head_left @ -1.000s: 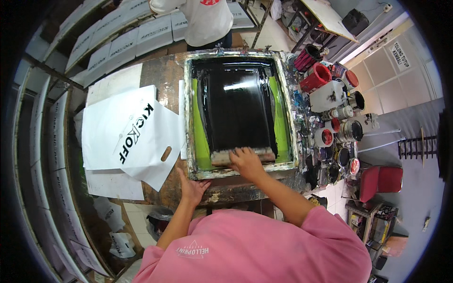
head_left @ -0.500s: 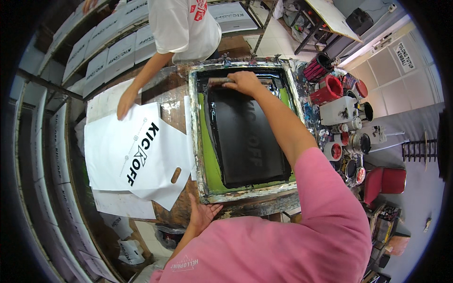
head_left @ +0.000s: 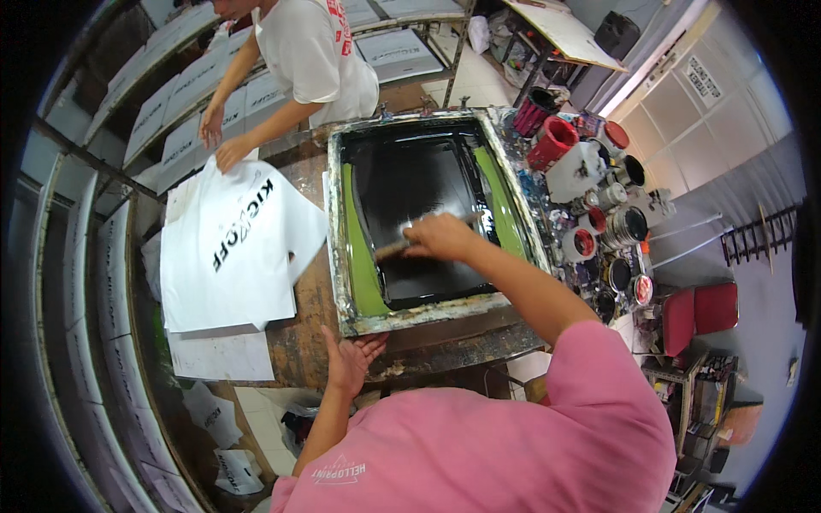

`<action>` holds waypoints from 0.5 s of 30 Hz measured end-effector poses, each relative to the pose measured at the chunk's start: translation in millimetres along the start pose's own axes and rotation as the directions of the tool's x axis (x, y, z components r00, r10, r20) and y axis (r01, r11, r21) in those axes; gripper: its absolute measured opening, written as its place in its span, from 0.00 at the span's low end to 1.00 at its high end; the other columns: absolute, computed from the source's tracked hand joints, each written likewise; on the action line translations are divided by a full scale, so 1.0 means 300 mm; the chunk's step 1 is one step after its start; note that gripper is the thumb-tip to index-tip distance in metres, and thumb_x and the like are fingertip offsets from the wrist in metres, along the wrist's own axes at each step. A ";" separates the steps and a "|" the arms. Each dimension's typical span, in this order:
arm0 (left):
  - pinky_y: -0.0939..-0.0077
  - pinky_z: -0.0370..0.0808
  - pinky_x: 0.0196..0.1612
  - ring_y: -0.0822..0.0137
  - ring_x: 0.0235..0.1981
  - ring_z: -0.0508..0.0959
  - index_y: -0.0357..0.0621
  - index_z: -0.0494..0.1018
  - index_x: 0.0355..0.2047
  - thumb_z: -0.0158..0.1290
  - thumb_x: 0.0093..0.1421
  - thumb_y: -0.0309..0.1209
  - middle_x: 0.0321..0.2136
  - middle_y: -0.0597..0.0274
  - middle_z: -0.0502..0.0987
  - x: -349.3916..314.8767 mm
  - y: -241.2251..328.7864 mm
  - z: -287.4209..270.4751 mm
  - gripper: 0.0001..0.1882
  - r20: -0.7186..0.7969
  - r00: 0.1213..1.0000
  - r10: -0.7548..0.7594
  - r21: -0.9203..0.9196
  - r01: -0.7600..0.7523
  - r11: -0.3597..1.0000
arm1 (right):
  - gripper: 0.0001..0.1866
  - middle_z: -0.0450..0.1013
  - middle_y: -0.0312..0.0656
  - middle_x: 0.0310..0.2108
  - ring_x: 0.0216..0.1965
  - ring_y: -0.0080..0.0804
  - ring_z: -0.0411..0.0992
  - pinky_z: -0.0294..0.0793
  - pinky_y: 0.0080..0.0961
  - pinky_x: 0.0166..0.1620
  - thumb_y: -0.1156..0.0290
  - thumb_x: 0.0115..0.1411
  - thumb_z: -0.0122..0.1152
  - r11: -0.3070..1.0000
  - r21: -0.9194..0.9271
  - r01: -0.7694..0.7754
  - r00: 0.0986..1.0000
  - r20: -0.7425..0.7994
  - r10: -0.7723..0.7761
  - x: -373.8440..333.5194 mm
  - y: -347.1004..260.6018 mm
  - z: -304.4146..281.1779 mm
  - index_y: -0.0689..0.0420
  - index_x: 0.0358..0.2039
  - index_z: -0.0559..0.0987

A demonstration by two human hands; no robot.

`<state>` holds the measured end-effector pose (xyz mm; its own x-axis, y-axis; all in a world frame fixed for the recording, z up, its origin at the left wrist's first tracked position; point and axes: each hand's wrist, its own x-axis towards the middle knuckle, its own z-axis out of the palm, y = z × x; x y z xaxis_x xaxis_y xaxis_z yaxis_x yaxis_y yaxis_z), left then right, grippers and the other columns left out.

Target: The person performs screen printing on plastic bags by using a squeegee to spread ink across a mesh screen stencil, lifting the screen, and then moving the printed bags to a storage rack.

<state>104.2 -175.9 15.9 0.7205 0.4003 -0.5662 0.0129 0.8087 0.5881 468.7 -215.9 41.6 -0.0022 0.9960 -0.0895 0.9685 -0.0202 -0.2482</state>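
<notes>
Head view, squeegee (head_left: 402, 246): lies across the black inked mesh, in the lower middle of the screen frame (head_left: 425, 314).
Right hand (head_left: 446, 236): grip closed around the squeegee's handle.
Left hand (head_left: 351, 359): open, fingers spread, pressed on the tabletop (head_left: 299, 346) just below the frame's near left corner.
Left of frame: white printed bag (head_left: 231, 248); another person's hands (head_left: 224, 147) at its far edge.
Right of frame: red and black ink pots (head_left: 590, 205), close together.
</notes>
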 end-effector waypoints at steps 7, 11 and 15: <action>0.53 0.68 0.69 0.47 0.63 0.76 0.28 0.59 0.68 0.27 0.66 0.80 0.59 0.37 0.77 -0.116 0.151 0.139 0.60 0.117 0.964 0.238 -0.060 -0.232 0.971 | 0.21 0.75 0.47 0.38 0.45 0.50 0.76 0.74 0.53 0.53 0.49 0.67 0.62 0.996 -0.065 -0.069 0.941 -0.337 0.043 -0.337 -0.349 -0.257 0.56 0.46 0.77; 0.47 0.63 0.74 0.45 0.72 0.67 0.31 0.59 0.68 0.27 0.72 0.72 0.66 0.33 0.69 -0.044 0.236 0.192 0.52 0.266 0.827 0.496 -0.180 -0.463 0.868 | 0.17 0.75 0.44 0.33 0.41 0.43 0.74 0.64 0.52 0.57 0.53 0.64 0.63 0.964 -0.174 -0.202 0.756 -0.654 0.040 -0.249 -0.382 -0.439 0.55 0.37 0.80; 0.33 0.48 0.75 0.34 0.78 0.50 0.45 0.49 0.79 0.35 0.73 0.68 0.75 0.29 0.53 0.172 0.172 0.149 0.48 0.241 0.814 0.529 0.934 -0.343 0.101 | 0.18 0.75 0.43 0.30 0.38 0.42 0.73 0.63 0.48 0.54 0.52 0.61 0.62 0.964 -0.149 -0.221 0.662 -0.749 0.035 -0.176 -0.363 -0.547 0.55 0.32 0.80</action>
<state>173.1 -132.8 42.9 0.7605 0.6493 -0.0104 0.4022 -0.4583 0.7926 404.2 -252.0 231.6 0.2193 0.7237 0.6543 0.9712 -0.2262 -0.0754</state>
